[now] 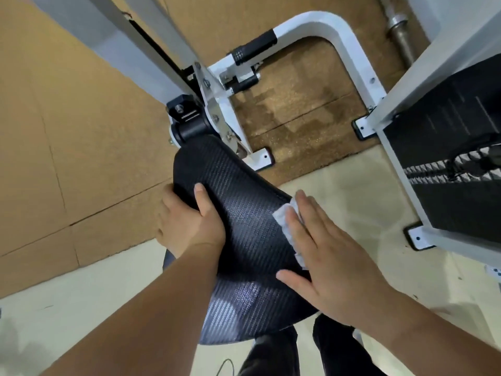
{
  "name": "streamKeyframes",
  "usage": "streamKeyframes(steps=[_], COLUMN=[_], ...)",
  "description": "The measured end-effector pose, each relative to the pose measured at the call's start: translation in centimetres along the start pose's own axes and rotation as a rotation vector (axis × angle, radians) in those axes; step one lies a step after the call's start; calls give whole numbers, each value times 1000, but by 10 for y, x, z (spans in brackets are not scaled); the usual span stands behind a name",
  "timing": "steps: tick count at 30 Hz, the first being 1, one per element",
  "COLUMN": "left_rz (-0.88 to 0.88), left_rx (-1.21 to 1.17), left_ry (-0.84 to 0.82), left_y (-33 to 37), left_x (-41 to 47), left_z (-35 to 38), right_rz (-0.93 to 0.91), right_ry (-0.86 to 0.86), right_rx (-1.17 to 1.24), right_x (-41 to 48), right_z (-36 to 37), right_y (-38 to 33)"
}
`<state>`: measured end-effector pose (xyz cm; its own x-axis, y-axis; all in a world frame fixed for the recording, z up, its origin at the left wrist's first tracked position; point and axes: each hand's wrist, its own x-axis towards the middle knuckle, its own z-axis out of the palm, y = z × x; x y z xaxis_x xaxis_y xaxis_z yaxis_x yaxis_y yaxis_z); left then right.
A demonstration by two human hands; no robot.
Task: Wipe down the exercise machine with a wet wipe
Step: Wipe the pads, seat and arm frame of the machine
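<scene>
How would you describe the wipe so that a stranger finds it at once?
Find the big black textured pad in the middle of the view. On its right edge lies the right hand, flat; the wipe is under its fingers. It is the only white, crumpled thing on the black pad.

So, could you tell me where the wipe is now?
The wipe lies under the flat right hand, pressed against the right edge of the black seat pad, lower centre of the head view.

Left hand [189, 226] grips black pad [244, 240] edge; right hand [320, 256] (fingers flat) presses wet wipe [283, 221] on pad.
</scene>
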<state>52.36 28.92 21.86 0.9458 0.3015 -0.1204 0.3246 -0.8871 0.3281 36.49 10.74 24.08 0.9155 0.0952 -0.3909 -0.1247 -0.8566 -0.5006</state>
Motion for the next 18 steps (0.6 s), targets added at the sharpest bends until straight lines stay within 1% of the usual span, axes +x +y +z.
streamKeyframes(steps=[2, 5, 7, 9, 10, 11, 13, 16, 17, 18], left_rz=[-15, -21, -25, -16, -12, -9, -7, -1, 0, -1], left_rx=[18, 22, 19, 16, 13, 10, 7, 26, 30, 35], left_ry=[3, 8, 21, 25, 28, 31, 28, 25, 24, 23], left_y=[0, -2, -4, -4, -4, -5, -6, -7, -7, -7], left_x=[1, 1, 2, 2, 2, 2, 3, 3, 2, 2], left_z=[3, 5, 6, 7, 7, 7, 8, 7, 7, 7], right_rz=[17, -9, -62, -84, -86, -92, -113, -164, -178, -175], right_ry=[-48, -70, -172, -267, -274, -257, -217, -180, -170, -169], right_rx=[152, 310, 399, 595, 684, 721, 637, 330, 280, 280], right_x=[5, 51, 96, 137, 151, 159, 158, 111, 89, 69], right_z=[-4, -24, -44, -60, -65, -66, -60, -46, -42, -38], right_y=[6, 4, -2, -9, -14, -19, -21, -7, 2, 11])
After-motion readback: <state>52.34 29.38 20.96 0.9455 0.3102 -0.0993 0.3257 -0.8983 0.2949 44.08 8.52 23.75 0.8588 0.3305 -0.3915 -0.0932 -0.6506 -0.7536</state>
